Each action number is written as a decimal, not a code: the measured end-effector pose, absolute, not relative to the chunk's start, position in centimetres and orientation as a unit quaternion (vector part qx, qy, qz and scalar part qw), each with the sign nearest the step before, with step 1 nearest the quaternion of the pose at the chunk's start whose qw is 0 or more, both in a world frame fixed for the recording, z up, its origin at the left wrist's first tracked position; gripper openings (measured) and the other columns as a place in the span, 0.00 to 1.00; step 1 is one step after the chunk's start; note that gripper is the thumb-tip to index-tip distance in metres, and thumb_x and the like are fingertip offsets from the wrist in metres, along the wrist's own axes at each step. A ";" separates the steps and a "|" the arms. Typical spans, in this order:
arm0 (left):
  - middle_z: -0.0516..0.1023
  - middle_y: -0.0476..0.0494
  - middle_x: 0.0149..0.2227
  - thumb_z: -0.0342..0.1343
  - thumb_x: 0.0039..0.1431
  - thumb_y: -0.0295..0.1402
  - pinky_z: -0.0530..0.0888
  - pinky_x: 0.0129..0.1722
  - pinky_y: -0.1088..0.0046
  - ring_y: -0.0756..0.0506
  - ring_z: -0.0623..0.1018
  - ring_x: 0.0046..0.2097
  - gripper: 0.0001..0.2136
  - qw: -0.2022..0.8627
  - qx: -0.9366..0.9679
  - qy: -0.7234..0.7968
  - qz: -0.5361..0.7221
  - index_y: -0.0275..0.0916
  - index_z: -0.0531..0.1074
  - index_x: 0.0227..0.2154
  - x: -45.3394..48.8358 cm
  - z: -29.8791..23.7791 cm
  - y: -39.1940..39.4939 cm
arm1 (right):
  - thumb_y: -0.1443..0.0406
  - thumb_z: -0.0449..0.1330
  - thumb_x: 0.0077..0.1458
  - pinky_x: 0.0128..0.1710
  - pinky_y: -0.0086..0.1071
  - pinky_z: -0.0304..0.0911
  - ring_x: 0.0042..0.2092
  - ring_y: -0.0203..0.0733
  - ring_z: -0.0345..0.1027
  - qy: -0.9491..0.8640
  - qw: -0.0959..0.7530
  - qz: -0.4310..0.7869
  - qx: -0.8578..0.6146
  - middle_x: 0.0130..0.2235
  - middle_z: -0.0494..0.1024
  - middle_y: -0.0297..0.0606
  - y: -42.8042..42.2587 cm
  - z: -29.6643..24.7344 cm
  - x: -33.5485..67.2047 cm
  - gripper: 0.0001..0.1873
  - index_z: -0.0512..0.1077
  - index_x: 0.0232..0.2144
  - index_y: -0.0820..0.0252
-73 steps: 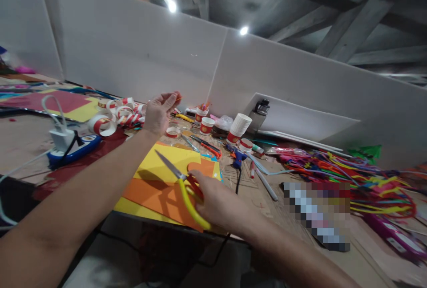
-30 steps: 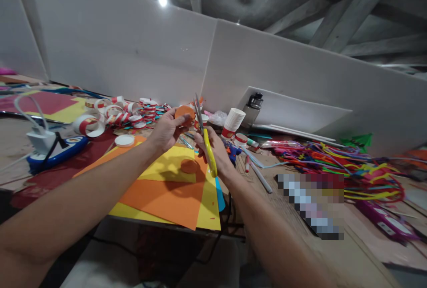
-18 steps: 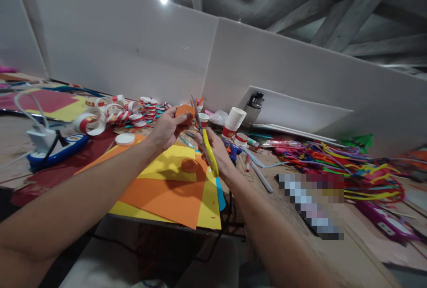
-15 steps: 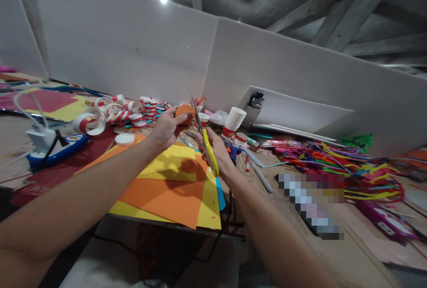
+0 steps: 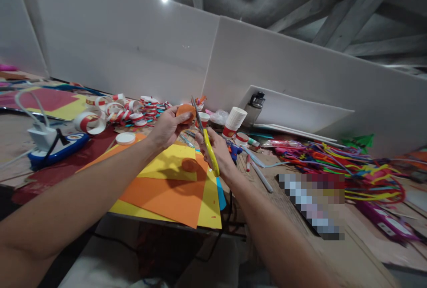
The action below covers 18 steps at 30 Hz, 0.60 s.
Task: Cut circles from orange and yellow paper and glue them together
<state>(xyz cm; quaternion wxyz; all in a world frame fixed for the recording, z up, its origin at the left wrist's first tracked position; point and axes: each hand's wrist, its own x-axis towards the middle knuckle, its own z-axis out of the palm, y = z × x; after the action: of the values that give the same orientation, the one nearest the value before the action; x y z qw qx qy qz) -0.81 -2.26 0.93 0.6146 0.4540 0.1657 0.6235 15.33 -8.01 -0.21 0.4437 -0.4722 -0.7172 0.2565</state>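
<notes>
Between the thumb and fingers of my left hand (image 5: 170, 127) is a round piece of orange paper (image 5: 185, 113), held up above the table. My right hand (image 5: 218, 149) grips yellow-handled scissors (image 5: 209, 150), their blades pointing up and away along the right edge of that piece. Whether the blades are fully closed cannot be made out. Below the hands, another orange paper disc (image 5: 190, 165) lies on a yellow sheet (image 5: 167, 168). Under that sheet spread a larger orange sheet (image 5: 160, 199) and more yellow paper (image 5: 211, 205).
A white lid (image 5: 125, 138) and cut cup rings (image 5: 90, 121) lie left. Stacked paper cups (image 5: 235, 121) and a bottle (image 5: 254, 111) stand at the back. Colourful pipe cleaners (image 5: 333, 163) pile up on the right. A blue-edged power strip (image 5: 60, 150) sits at far left.
Both hands, the orange piece and the scissors keep nearly the same place. The whole view has shifted very slightly.
</notes>
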 end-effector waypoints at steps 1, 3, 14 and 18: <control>0.74 0.50 0.29 0.71 0.41 0.28 0.69 0.26 0.80 0.55 0.70 0.28 0.14 0.614 0.457 0.167 0.622 0.35 0.74 0.31 -0.8 1.0 -2.3 | 0.44 0.58 0.56 0.25 0.26 0.59 0.26 0.35 0.60 -0.718 0.442 0.256 -0.473 0.24 0.65 0.30 -8.0 -0.2 15.4 0.22 0.65 0.31 0.56; 0.73 0.51 0.28 0.71 0.40 0.28 0.68 0.25 0.81 0.55 0.69 0.27 0.13 0.612 0.462 0.165 0.620 0.35 0.74 0.30 -1.0 1.0 -2.2 | 0.44 0.59 0.56 0.24 0.26 0.57 0.26 0.34 0.59 -0.721 0.440 0.253 -0.471 0.24 0.65 0.30 -7.9 -0.2 15.4 0.22 0.65 0.31 0.56; 0.74 0.50 0.27 0.69 0.38 0.27 0.66 0.25 0.79 0.54 0.70 0.27 0.13 0.600 0.470 0.216 0.610 0.35 0.73 0.28 -1.7 1.5 -1.6 | 0.45 0.60 0.55 0.25 0.26 0.58 0.26 0.34 0.61 -0.721 0.429 0.274 -0.470 0.24 0.67 0.30 -7.8 -0.3 15.9 0.22 0.66 0.28 0.56; 0.75 0.50 0.28 0.71 0.36 0.27 0.64 0.25 0.79 0.54 0.69 0.27 0.16 0.577 0.480 0.247 0.613 0.35 0.75 0.30 -1.9 1.2 -1.2 | 0.44 0.61 0.54 0.23 0.25 0.57 0.24 0.33 0.61 -0.693 0.451 0.291 -0.481 0.22 0.67 0.29 -7.5 -0.7 16.1 0.22 0.67 0.31 0.56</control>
<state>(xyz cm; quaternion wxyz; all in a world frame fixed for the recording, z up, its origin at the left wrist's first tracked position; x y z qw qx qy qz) -1.95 -1.24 1.24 0.5768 0.4803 0.2467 0.6130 16.09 -7.55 -0.67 0.4512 -0.4810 -0.6930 0.2912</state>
